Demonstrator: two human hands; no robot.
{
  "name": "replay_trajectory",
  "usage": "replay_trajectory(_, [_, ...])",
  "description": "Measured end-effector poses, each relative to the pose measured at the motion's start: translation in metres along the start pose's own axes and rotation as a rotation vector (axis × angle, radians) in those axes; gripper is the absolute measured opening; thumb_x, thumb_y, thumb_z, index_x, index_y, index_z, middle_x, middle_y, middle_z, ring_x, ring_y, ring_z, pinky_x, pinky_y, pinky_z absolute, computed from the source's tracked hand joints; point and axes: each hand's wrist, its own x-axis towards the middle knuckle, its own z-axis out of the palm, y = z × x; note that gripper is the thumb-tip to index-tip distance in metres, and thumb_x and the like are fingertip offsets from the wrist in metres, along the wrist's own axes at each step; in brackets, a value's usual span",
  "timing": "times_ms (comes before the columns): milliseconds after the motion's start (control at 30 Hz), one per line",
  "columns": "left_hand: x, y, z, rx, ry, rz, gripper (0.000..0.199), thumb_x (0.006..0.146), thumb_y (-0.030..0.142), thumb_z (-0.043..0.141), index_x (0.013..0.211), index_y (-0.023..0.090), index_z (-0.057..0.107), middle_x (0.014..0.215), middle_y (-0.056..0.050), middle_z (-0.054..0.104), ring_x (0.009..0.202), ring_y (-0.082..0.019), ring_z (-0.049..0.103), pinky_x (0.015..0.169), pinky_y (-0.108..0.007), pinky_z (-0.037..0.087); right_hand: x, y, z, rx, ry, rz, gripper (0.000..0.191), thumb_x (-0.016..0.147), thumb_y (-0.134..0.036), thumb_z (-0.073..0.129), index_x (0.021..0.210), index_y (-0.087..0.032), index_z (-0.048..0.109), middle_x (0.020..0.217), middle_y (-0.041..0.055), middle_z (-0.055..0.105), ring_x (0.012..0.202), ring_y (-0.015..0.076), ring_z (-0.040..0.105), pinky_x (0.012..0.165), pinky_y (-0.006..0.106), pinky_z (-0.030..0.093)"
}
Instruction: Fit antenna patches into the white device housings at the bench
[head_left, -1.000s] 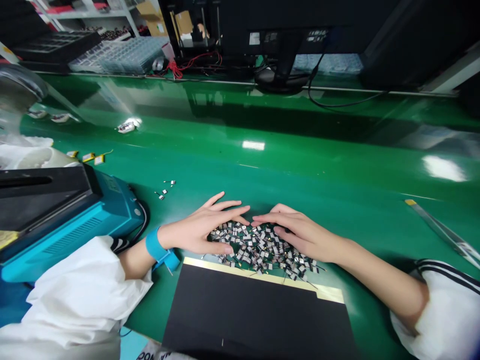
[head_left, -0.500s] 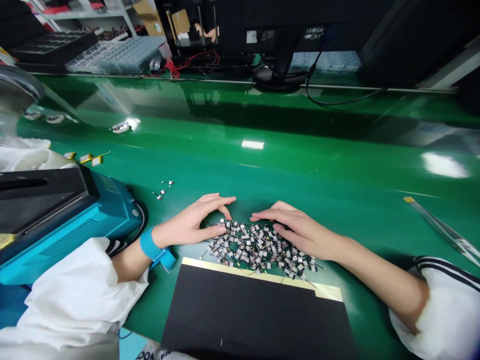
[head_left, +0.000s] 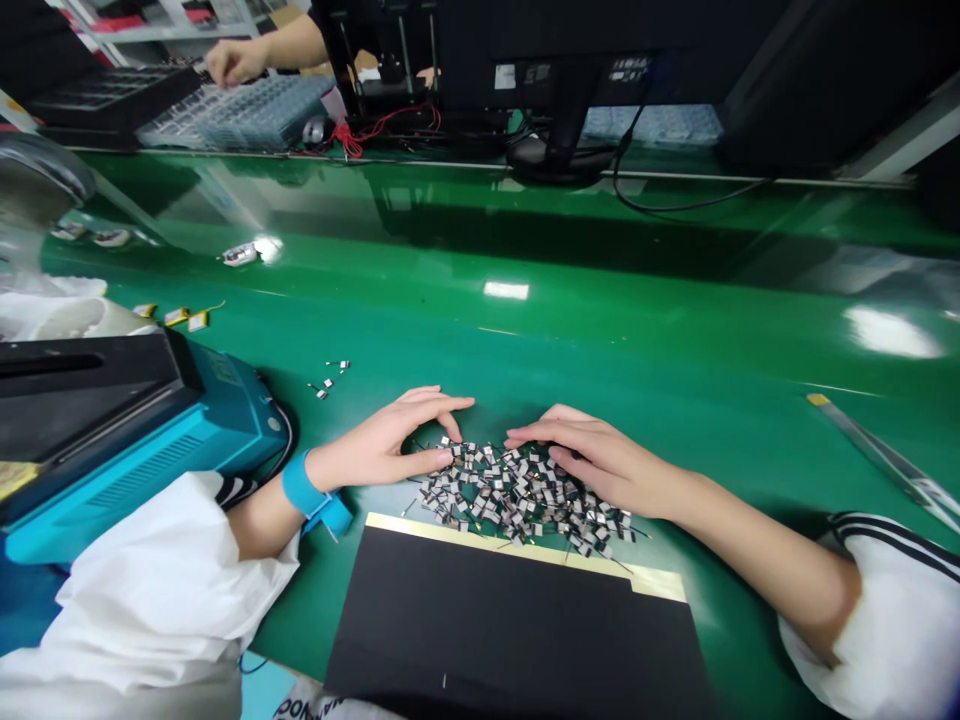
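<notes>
A loose pile of small silvery square parts with short dark leads (head_left: 517,495) lies on the green mat between my hands. At its left edge rests my left hand (head_left: 409,435), fingers apart, the thumb touching the parts; a blue strap (head_left: 306,490) circles that wrist. My right hand (head_left: 600,460) lies over the pile's upper right side with fingers stretched out and its thumb on the parts. Neither hand grips anything that I can see. Just below the pile is a black sheet (head_left: 510,620) with a yellow taped edge.
Several like parts (head_left: 328,383) lie apart at the left. A blue and black machine (head_left: 217,430) stands beside my left arm. Tweezers (head_left: 885,455) lie far right. Yellow-edged small packs (head_left: 176,317) sit behind the machine. Across the bench, another person's hand (head_left: 236,62) is above clear trays (head_left: 255,110).
Another person's hand and forearm have come into view over the clear trays at the back left. My own hands and the pile have hardly moved.
</notes>
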Motion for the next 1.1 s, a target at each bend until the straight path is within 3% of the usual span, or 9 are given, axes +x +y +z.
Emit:
replay_trajectory(100, [-0.0017,-0.0002,-0.0016,-0.01,0.03,-0.012,0.046,0.085,0.027,0.048,0.127,0.016,0.033,0.099,-0.003,0.057,0.102,-0.015,0.047,0.105,-0.035,0.019,-0.0028,0.0018,0.0015,0.037,0.115,-0.024,0.038,0.086,-0.006,0.03,0.118,-0.022,0.044,0.11,0.0001,0.052,0.098,0.0076,0.045,0.086,0.023,0.037])
replay_trajectory(233, [-0.0027,-0.0008,-0.0031,-0.024,0.091,-0.019,0.041,0.087,0.026,0.043,0.126,0.015,0.036,0.099,-0.004,0.058,0.103,-0.016,0.047,0.095,-0.03,0.031,-0.005,0.006,0.0029,0.111,0.304,0.038,0.03,0.088,-0.008,0.031,0.109,-0.019,0.049,0.088,-0.0011,0.057,0.081,0.0044,0.05,0.074,0.017,0.04])
replay_trajectory(533, [0.0004,-0.0016,-0.0023,-0.003,0.048,-0.024,0.038,0.087,0.027,0.044,0.123,0.015,0.039,0.094,-0.001,0.06,0.099,-0.014,0.048,0.101,-0.033,0.023,-0.0033,0.0045,0.0016,0.034,0.218,-0.016,0.031,0.087,-0.007,0.029,0.109,-0.017,0.049,0.087,-0.0008,0.058,0.083,0.0063,0.049,0.075,0.02,0.039])
replay_trajectory(800, [-0.0004,-0.0023,-0.0032,0.003,0.033,-0.032,0.037,0.087,0.027,0.045,0.122,0.016,0.04,0.096,-0.001,0.06,0.1,-0.014,0.047,0.101,-0.032,0.023,-0.0037,0.0053,0.0017,0.034,0.235,-0.01,0.031,0.087,-0.006,0.03,0.107,-0.017,0.051,0.086,-0.0012,0.058,0.083,0.0054,0.05,0.075,0.019,0.039])
replay_trajectory(933, [0.0005,-0.0008,-0.0017,0.008,0.04,-0.023,0.042,0.088,0.03,0.043,0.127,0.017,0.034,0.107,-0.002,0.057,0.108,-0.016,0.042,0.102,-0.033,0.021,-0.0043,0.0052,0.0027,0.07,0.237,0.007,0.032,0.087,-0.006,0.03,0.108,-0.018,0.05,0.09,-0.0013,0.057,0.082,0.0039,0.05,0.073,0.016,0.04])
replay_trajectory(1100, [0.0063,0.0026,0.0042,0.065,-0.054,0.056,0.05,0.089,0.038,0.039,0.132,0.021,0.023,0.122,-0.001,0.049,0.121,-0.016,0.031,0.107,-0.035,0.009,-0.0034,0.0027,0.0034,0.031,0.218,-0.006,0.033,0.087,-0.007,0.03,0.112,-0.019,0.048,0.099,-0.0007,0.057,0.085,0.0043,0.05,0.079,0.017,0.041])
